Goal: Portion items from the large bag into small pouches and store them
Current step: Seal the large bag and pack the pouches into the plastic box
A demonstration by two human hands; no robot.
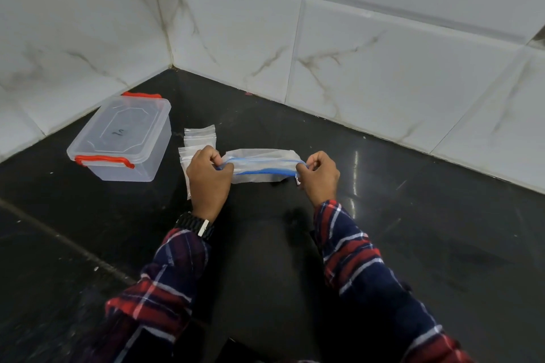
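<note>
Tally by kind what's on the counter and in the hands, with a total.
Large zip bag, held by left hand and right hand: 1
Lidded clear box: 1
Piles of small pouches: 2, pouches uncountable
Total: 4

Black counter [413, 230]: bore a clear box [121, 138] (lid on, red latches) and small pouches [199, 141] lying just beside it.

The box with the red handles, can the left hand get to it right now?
Probably not just yet: the left hand is pinching one end of the large bag. The box sits just to its left with nothing between, so once it lets go, yes.
</note>
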